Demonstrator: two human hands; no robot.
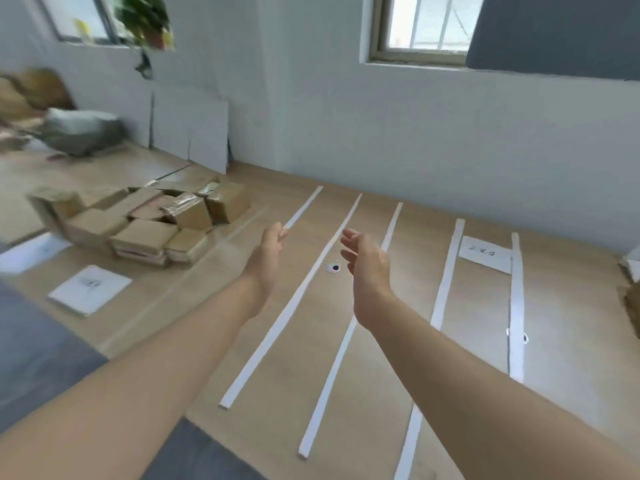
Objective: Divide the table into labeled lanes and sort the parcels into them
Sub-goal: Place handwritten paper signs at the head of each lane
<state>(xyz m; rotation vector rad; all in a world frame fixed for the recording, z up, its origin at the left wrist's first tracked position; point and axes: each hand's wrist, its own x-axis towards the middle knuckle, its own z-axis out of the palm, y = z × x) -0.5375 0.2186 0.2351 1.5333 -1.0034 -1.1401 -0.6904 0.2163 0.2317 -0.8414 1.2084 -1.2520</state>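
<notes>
Nearest: two bare forearms reach in from the bottom edge, both cut off by the frame
Left grip: left hand [268,251] has its fingers curled, the tips closed on the near end of a short thin white strip [304,207], the leftmost divider, which runs on toward the wall
Right side: right hand [367,268] is above the table, fingers apart and loosely bent, holding nothing
Surface: light wooden table [571,341] bears four longer white strips [446,278] lying flat, side by side, right of the short one
Lane label: white paper sheet with handwritten figures [485,258] lies between the two rightmost strips at their far end
Parcels: heap of brown cardboard parcels [149,223] sits on the table's left part, outside the strips, with two plain white sheets [90,289] near it
Room: pale grey wall [381,133], framed window [422,26], potted green plant [145,19], flat pale boards [190,133] leaning on the wall, grey bag [83,131]
Hard to tell: figures on the label are too blurred to read; a small round black-and-white object [334,267] lies just beside the right hand, its nature unclear; one long strip is partly hidden behind that hand
</notes>
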